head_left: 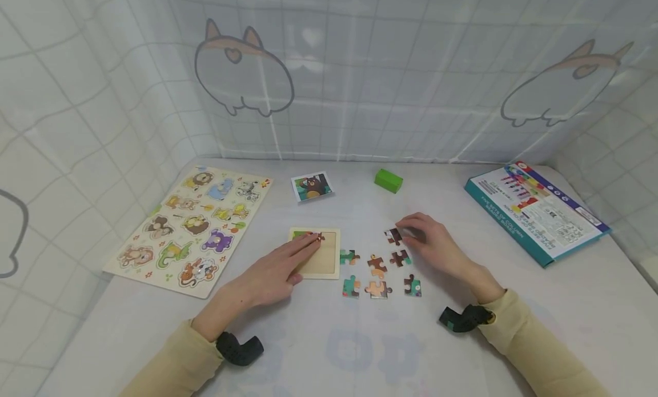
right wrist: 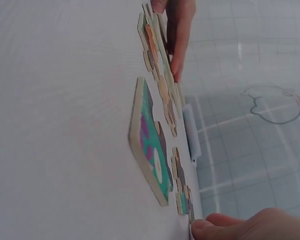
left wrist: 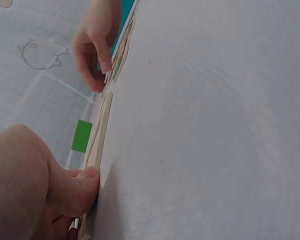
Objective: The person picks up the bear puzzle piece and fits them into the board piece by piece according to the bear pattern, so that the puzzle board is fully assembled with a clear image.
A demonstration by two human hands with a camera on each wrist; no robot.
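In the head view, a shallow wooden puzzle tray [head_left: 329, 271] lies flat on the table. My left hand [head_left: 277, 268] rests across its left side with fingers stretched out; a puzzle piece [head_left: 321, 236] shows at the fingertips, and the fingers cover others partly. The left thumb touches the tray's near edge, as the left wrist view shows. My right hand [head_left: 437, 243] pinches a dark brown and white puzzle piece [head_left: 393, 236] between thumb and index finger. Several loose pieces lie between the hands, among them a brown one [head_left: 377, 265] and a green one [head_left: 412, 285].
A small bear picture card [head_left: 312, 187] and a green block [head_left: 388, 180] lie farther back. An animal puzzle board [head_left: 190, 231] is at the left, a teal-edged box [head_left: 537, 211] at the right. A tiled-pattern curtain [head_left: 360, 100] hangs behind the table.
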